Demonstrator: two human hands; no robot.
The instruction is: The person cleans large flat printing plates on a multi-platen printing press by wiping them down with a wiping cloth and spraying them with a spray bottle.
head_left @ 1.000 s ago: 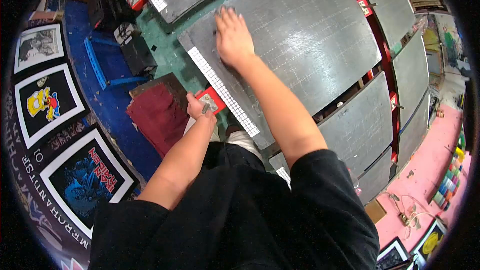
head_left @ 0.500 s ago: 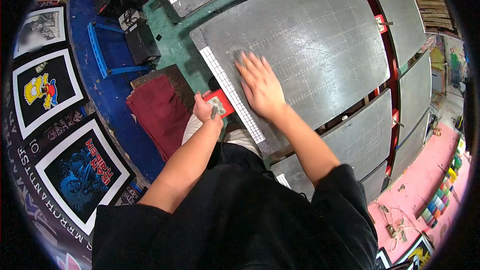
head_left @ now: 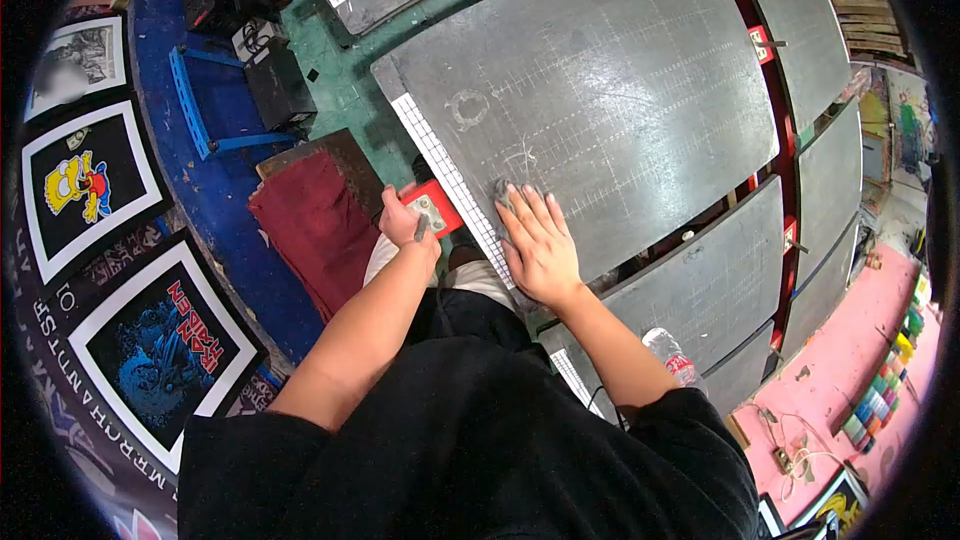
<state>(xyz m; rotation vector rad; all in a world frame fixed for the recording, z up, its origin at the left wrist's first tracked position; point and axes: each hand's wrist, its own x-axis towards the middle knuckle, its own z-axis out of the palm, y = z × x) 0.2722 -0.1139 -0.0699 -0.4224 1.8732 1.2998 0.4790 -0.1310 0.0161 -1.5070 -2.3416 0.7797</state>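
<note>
My right hand (head_left: 540, 245) lies flat, fingers stretched forward, on a large grey printing platen (head_left: 620, 80). Under its fingertips is a small dark grey wad (head_left: 503, 190), like a rag, pressed to the surface near the platen's front edge. A strip of white grid tape (head_left: 440, 165) runs along that edge. My left hand (head_left: 402, 220) is low beside the red bracket (head_left: 438, 208) under the platen, next to a short grey handle (head_left: 423, 230). Its fingers are partly hidden and blurred, so its grip does not show. Pale grid lines and a ring mark (head_left: 468, 110) show on the platen.
More grey platens (head_left: 700, 280) stand to the right and behind. A clear plastic bottle (head_left: 668, 355) is by my right forearm. To the left are a maroon cloth (head_left: 315, 230), a blue metal frame (head_left: 190, 100) and framed prints (head_left: 165, 350). Paint bottles (head_left: 880, 395) line the pink floor.
My right hand has slid with the grey wad toward me and slightly right, uncovering the ring mark. The bottle has come into view. My left hand stays by the bracket.
</note>
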